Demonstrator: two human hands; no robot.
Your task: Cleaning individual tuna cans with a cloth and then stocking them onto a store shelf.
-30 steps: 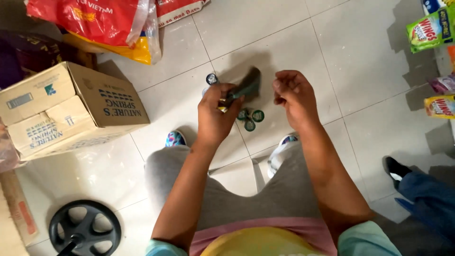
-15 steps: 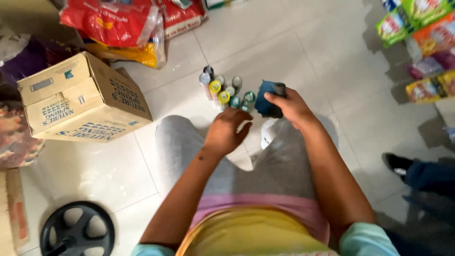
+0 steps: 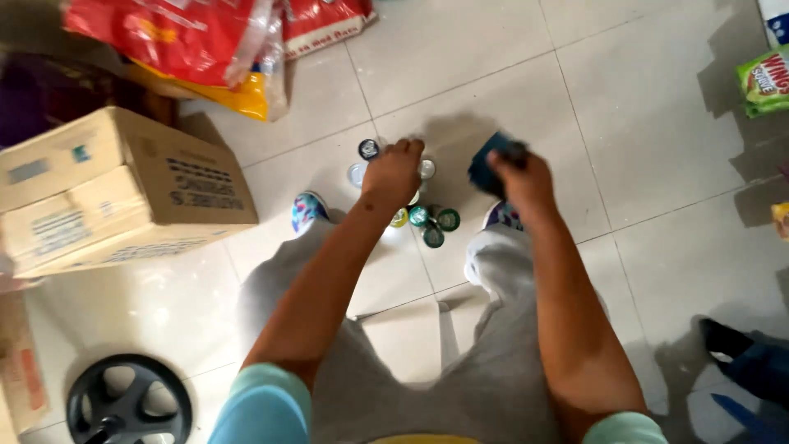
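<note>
Small cans (image 3: 433, 220) under left fingers (image 3: 403, 152)

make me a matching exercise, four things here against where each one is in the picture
Things:
1. cardboard box
2. black wheel
3. small cans
4. dark blue cloth

Places:
A. in the right hand
B. bottom left corner of the floor
C. on the tiles between the feet, under the left hand
D. left side, below the red sacks

Pairs: 1-D, 2-B, 3-C, 4-A
</note>
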